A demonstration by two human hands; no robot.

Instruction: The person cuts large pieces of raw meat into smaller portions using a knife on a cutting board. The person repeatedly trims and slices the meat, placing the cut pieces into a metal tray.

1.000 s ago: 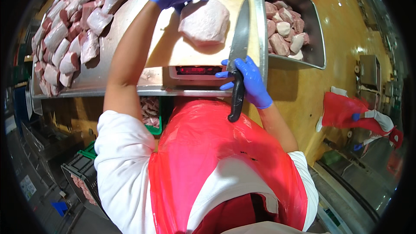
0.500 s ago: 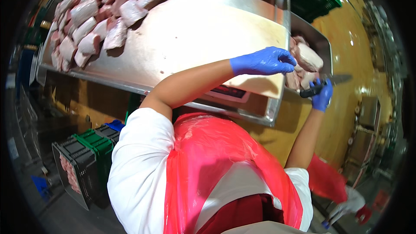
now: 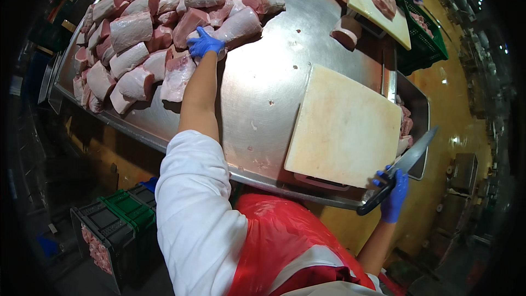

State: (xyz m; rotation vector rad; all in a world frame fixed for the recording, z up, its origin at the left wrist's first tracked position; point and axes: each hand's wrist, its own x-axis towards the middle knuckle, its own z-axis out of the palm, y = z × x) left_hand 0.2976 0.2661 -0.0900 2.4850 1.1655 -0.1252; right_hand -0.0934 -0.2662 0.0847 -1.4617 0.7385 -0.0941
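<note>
Stainless steel forms the worktop (image 3: 274, 93), set over a yellow floor in what looks like a meat-cutting room. A heap of raw pork cuts (image 3: 137, 49) is piled at the far left corner. The left hand (image 3: 205, 44), gloved in blue, is stretched out to that heap and is curled down onto one pink cut (image 3: 178, 77) at the heap's near edge; whether the cut is truly gripped cannot be told, since the fingers are bent over it. The right hand (image 3: 393, 194), also blue-gloved, is closed around the black handle of a long butcher's knife (image 3: 402, 167), held off the near right corner with the blade pointing away and upward. A pale cutting board (image 3: 345, 126) lies bare at the near right edge, just beside a steel tray of trimmed pieces (image 3: 408, 126). A fetching step appears to be in hand. A firm grasp on the slippery cut seems called for, then a drag across to the board, the blade being kept clear.
</note>
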